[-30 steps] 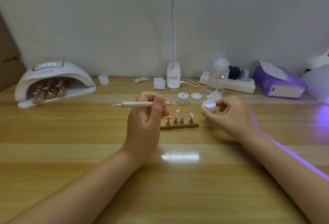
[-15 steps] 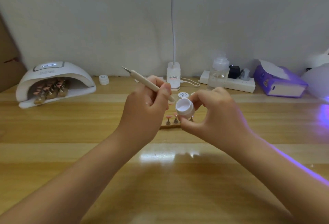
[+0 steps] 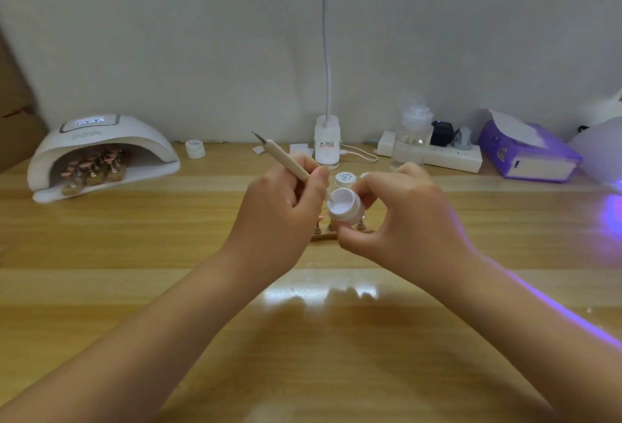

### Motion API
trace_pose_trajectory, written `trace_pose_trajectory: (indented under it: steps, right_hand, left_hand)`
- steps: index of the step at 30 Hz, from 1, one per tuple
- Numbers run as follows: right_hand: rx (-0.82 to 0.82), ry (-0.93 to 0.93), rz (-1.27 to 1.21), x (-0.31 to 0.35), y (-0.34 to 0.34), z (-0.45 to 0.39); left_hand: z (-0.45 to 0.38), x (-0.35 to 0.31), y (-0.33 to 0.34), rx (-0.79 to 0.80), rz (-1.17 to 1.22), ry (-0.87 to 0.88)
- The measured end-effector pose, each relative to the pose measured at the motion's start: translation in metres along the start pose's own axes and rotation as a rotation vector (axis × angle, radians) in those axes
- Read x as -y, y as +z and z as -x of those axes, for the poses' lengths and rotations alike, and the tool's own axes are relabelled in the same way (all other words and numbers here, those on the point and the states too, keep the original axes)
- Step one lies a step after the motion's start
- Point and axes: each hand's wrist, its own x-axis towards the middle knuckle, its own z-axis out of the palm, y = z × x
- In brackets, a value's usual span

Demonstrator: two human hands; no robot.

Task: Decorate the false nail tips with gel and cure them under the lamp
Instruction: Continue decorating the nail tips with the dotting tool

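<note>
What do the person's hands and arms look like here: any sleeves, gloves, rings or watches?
Both arms are bare from the bottom edge of the head view up to the wrists, with no sleeves showing. The left hand and the right hand wear no gloves, and no ring, watch or bracelet can be seen. A violet glow from the right side edges the right forearm.

A glossy, wood-grain table (image 3: 134, 288) mirrors the overhead light. A smooth white plastic gel jar (image 3: 346, 209) holds shiny pale gel beside a matt, cream-coloured dotting pen (image 3: 286, 160) with a metal tip. The curing lamp (image 3: 101, 150) has a smooth white plastic shell; nearby, a clear plastic pump bottle (image 3: 412, 140).
</note>
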Motion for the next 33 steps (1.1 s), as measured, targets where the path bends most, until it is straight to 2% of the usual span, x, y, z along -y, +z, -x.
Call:
trace_pose_trajectory:
  steps: [8,20,26,33]
  right_hand:
    - [0.02,0.016,0.013,-0.0005,-0.0011,-0.0008]
    - [0.001,0.065,-0.07,-0.0035,0.0021,-0.0015]
    - [-0.009,0.077,-0.098,-0.0038,0.0028,-0.0011]
    - [-0.031,0.08,-0.108,-0.0032,0.001,-0.0023]
  left_hand:
    - [-0.0011,-0.0033,-0.0015,-0.064,0.006,0.018]
    - [-0.0044,-0.0011,-0.0025,-0.082,0.167,-0.188]
    - [-0.0052,-0.0006,-0.0007,-0.103,0.329,-0.192]
    - [-0.0053,0.0035,0.0005,-0.096,0.401,-0.234]
